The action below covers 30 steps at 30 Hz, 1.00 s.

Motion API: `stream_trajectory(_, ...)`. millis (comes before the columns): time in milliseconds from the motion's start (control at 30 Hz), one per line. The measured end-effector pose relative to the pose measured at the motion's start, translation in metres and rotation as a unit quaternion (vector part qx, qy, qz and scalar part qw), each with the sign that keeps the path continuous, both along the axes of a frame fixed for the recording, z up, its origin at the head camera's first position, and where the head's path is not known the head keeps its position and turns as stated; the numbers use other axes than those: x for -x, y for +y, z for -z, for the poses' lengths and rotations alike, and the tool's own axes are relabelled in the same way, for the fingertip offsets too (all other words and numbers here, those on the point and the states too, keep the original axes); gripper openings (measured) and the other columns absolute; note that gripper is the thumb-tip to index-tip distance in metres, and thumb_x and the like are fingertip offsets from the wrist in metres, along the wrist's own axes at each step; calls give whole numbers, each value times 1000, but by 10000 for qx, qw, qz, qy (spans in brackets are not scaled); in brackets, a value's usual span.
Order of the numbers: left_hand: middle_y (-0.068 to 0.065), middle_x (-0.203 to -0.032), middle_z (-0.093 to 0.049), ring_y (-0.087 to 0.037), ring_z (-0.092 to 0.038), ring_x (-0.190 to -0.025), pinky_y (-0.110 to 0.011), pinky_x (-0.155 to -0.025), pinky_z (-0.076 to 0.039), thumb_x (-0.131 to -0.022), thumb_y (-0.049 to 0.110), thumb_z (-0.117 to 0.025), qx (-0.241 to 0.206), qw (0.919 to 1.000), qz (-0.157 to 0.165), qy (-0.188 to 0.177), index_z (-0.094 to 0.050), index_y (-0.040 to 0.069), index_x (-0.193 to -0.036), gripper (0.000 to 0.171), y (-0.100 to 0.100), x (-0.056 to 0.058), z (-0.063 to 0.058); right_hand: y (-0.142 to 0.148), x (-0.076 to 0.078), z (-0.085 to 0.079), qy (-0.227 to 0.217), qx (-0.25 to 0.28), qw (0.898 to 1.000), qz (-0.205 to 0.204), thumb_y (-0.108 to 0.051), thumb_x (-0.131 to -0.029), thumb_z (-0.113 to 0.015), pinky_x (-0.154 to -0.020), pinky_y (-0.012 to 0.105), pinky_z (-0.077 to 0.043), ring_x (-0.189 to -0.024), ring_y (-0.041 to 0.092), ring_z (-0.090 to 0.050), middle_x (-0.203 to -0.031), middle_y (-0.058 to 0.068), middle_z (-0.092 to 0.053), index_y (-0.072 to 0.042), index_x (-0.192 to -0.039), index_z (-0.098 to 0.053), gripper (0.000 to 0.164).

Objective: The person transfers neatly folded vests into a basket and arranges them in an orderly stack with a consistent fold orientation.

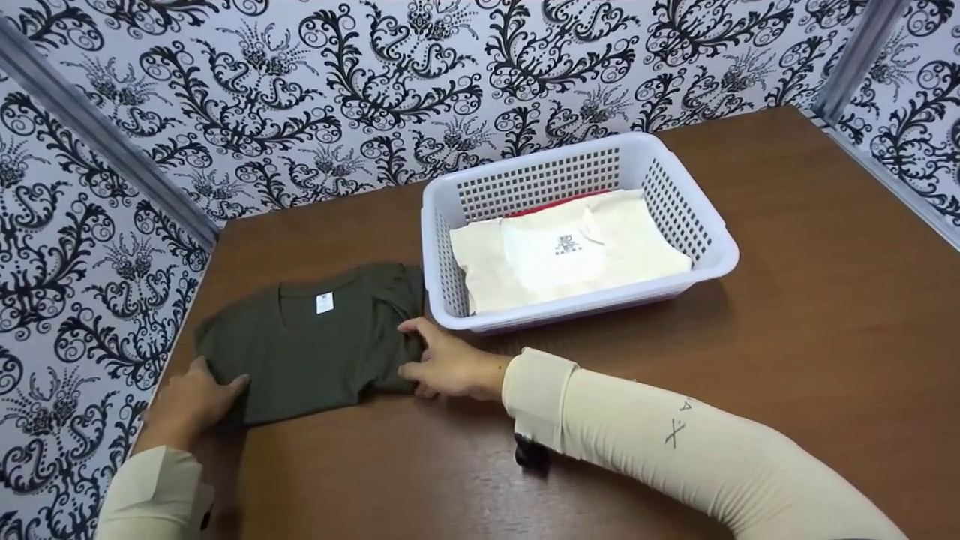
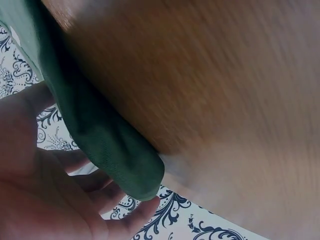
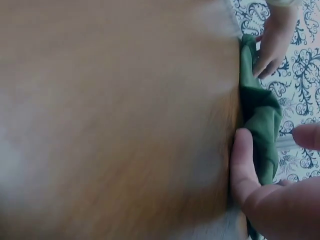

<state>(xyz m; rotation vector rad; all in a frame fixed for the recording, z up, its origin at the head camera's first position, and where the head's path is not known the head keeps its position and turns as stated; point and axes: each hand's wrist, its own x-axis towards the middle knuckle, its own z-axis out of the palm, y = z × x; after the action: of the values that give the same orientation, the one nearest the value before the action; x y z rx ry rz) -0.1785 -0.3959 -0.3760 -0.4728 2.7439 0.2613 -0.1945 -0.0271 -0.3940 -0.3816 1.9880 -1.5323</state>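
A dark green T-shirt (image 1: pixel 307 352), folded flat with a small white neck label (image 1: pixel 324 302), lies on the table's left part. My left hand (image 1: pixel 191 397) is at its left edge, the thumb over the fabric. In the left wrist view, spread fingers (image 2: pixel 135 217) of that hand touch the shirt's side. My right hand (image 1: pixel 450 364) reaches the opposite edge, thumb and fingers apart. The right wrist view shows one finger (image 3: pixel 243 155) low along the green fabric (image 3: pixel 260 125), while another finger (image 3: pixel 306 136) stays raised off it.
Right of the shirt stands a white perforated plastic basket (image 1: pixel 585 307). A folded cream T-shirt (image 1: pixel 487 262) lies inside, over something red (image 1: pixel 559 202). Behind and left of the brown table (image 1: pixel 817 300) rise patterned walls (image 1: pixel 360 97) with grey metal posts.
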Motion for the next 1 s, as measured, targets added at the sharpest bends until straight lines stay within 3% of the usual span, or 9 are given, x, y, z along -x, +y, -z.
stream_trajectory(200, -51, -141, -27, -67, -35, -125, -78, -99, -31, -95, 55, -56, -247, 9991, 86, 333, -12, -22, -147, 102, -5, 1, -1, -2, -1, 2, 413, -612, 9957, -553, -13, -97, -61, -55, 26, -49, -65, 15, -60, -82, 8, -63, -14, -138, -55, 42)
stream_trajectory(333, -51, -141, -28, -66, -35, -127, -75, -103, -31, -95, 50, -60, -450, 9982, 119, 372, -14, -23, -145, 100, -7, -1, -2, -3, -2, 3, 1176, -1098, 9826, -930, -12, -97, -59, -70, 21, -51, -67, 8, -60, -106, 12, -70, -5, -131, -63, 35)
stream_trajectory(467, -49, -141, -31, -65, -35, -127, -73, -104, -32, -95, 48, -62, -572, 9974, 286, 322, -19, -22, -144, 95, -9, -5, 0, 0, -4, 3, 1739, -1328, 9699, -1065, -10, -96, -58, -72, 17, -49, -58, 3, -56, -98, 12, -75, -4, -116, -73, 26)
stream_trajectory(600, -51, -138, -33, -65, -38, -126, -69, -105, -35, -94, 42, -65, -800, 9949, 519, 319, -24, -25, -141, 92, -12, -11, 1, 8, -11, 2, 1758, -1269, 9711, -997, -11, -96, -58, -64, 17, -49, -50, 3, -55, -78, 7, -74, -7, -106, -77, 22)
stream_trajectory(833, -50, -137, -35, -65, -40, -125, -69, -105, -36, -90, 45, -71, -1084, 9915, 689, 206, -24, -25, -141, 99, -18, -26, 3, 22, -27, 2, 1717, -1189, 9745, -824, -11, -94, -62, -57, 20, -52, -50, 4, -59, -82, 0, -73, -10, -98, -79, 17)
stream_trajectory(1000, -50, -140, -32, -65, -36, -128, -69, -106, -34, -87, 49, -73, -1213, 9900, 713, 28, -20, -23, -144, 106, -20, -30, 4, 26, -32, 2, 1499, -1009, 9811, -689, -7, -91, -63, -50, 23, -52, -49, 8, -60, -70, -1, -63, -9, -97, -73, 12)
